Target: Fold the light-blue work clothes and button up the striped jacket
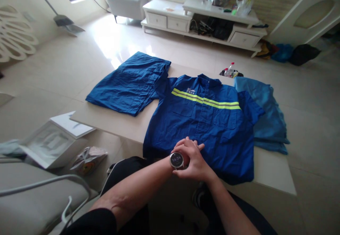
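Observation:
A dark blue work shirt (207, 121) with a yellow-green reflective stripe lies flat, front up, on the pale table (271, 173). Over its lower hem, my right hand (196, 162) is wrapped over my left hand (186, 143), whose fingers are mostly hidden underneath. A round watch (176, 160) with a lit face sits on my left wrist, right beside my right thumb. Neither hand grips the shirt. Folded dark blue trousers (130, 84) lie on the table's left end, partly over its edge.
A lighter blue garment (268, 118) lies to the right of the shirt. Bottles (230, 71) stand beyond the table's far edge. An open white box (53, 141) and a snack bag (89, 157) are on the floor at the left. A white TV cabinet (202, 24) lines the far wall.

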Motion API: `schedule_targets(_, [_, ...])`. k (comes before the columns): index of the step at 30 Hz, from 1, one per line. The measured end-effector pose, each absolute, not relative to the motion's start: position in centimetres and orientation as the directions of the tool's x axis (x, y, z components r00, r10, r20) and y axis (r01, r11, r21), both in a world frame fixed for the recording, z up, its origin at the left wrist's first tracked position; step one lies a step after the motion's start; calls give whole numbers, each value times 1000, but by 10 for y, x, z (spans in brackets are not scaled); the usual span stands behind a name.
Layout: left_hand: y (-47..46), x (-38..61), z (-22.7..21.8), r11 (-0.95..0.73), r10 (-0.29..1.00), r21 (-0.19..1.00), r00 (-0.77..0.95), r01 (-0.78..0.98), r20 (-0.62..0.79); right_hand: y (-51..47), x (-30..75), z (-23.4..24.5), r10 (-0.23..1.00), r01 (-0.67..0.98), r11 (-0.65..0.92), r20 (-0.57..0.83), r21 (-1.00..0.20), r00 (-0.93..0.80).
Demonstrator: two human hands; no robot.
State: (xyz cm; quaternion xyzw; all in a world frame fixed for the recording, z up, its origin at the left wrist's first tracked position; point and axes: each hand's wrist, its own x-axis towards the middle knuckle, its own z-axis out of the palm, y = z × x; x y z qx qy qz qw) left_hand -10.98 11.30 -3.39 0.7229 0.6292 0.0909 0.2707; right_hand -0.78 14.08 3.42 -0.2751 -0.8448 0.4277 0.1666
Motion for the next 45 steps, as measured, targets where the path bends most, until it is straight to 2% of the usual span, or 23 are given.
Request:
schedule_targets(3, [110,-105,-31,-17,952,379,131,925,-278,140,-6,38,623,284,378,15,-881,-782])
schedule_targets(6, [114,-93,-25,74,950,246,6,966,-311,139,-3,41,605,250,366,25,-896,-795])
schedule_targets(8, [123,-90,-18,56,949,220,17,974,-315,142,1,41,638,247,372,53,-895,-768])
schedule_targets(10, [135,-94,-9,-42,938,253,126,967,-324,149,10,38,716,296,378,74,-877,-694])
schedule_targets(12, [147,-105,-1,-92,924,281,187,955,-333,159,23,33,805,441,381,57,-813,-590])
schedule_targets(14, [153,-117,5,-10,917,253,110,967,-383,169,39,26,879,644,332,-23,-689,-477])
schedule_targets(16, [155,-126,10,119,880,208,-6,971,-475,175,52,17,913,807,235,-161,-542,-374])
schedule_targets(20, [154,-133,14,191,819,214,-36,958,-572,174,66,2,844,937,127,-461,-325,-274])
schedule_targets(24, [161,-139,10,186,824,251,-12,950,-566,174,63,-4,765,962,92,-600,-257,-234])
schedule_targets(34, [196,-167,-8,66,924,347,74,936,-374,199,56,-9,777,943,173,-549,-285,-308])
schedule_targets(37, [190,-166,-7,74,890,330,87,941,-448,193,56,-3,811,961,160,-525,-227,-259])
schedule_targets(40, [184,-164,-5,128,823,301,68,945,-564,186,57,-1,833,983,75,-531,-169,-155])
schedule_targets(45, [184,-166,-3,157,804,282,43,947,-593,185,61,-10,784,982,79,-598,-169,-166])
